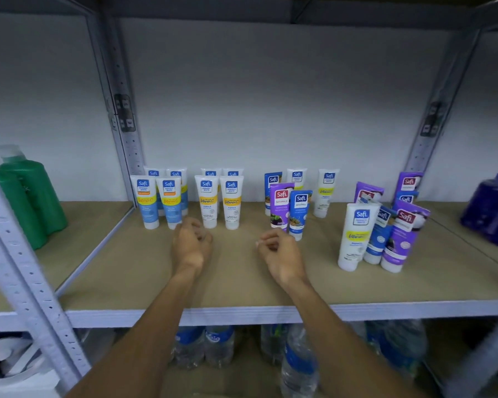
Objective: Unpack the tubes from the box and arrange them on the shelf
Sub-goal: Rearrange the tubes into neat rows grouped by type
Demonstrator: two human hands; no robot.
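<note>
Several tubes stand cap-down on the tan shelf (144,271). A blue-and-white group (161,196) is at the left, a white-and-yellow group (220,198) beside it, a mixed purple, blue and white group (292,199) in the middle, and a leaning cluster (385,225) at the right. My left hand (191,245) hovers just in front of the left groups, fingers loosely curled, holding nothing. My right hand (281,252) hovers before the purple tube (281,206), fingers loosely curled and empty. No box is in view.
Green bottles (20,202) stand on the shelf bay to the left, dark purple bottles (492,208) at the far right. Grey metal uprights (26,271) frame the bay. Water bottles (298,360) sit on the level below.
</note>
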